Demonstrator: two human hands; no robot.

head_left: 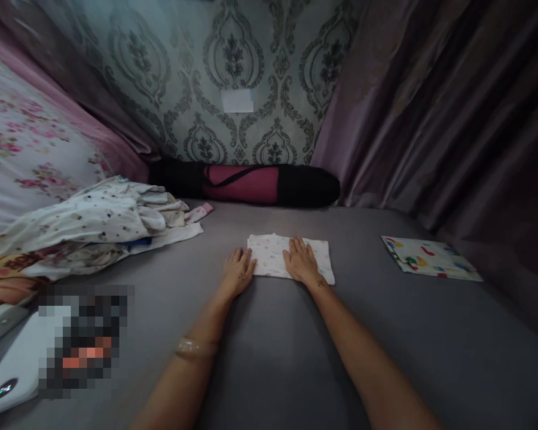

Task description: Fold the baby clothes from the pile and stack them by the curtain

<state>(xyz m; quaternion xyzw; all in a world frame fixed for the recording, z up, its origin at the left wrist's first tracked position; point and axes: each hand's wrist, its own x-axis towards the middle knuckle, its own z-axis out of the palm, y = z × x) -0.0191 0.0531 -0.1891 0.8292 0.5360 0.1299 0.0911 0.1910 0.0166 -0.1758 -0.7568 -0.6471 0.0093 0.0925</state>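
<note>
A folded white cloth (271, 254) with a faint small print lies flat on the grey sheet in front of me. Its kind of garment cannot be made out. My right hand (301, 261) rests palm down on the cloth, right of its middle, fingers stretched out. Beside the cloth's left edge lies my left hand (239, 273), flat on the sheet with its fingers extended, the fingertips close to or touching the edge. Neither hand grips anything.
A heap of printed clothes (112, 215) lies at the left. Off to the right is a folded colourful cloth (430, 258). A black and maroon long bag (242, 184) sits against the wall. A white device (18, 364) and a pixelated patch are at lower left.
</note>
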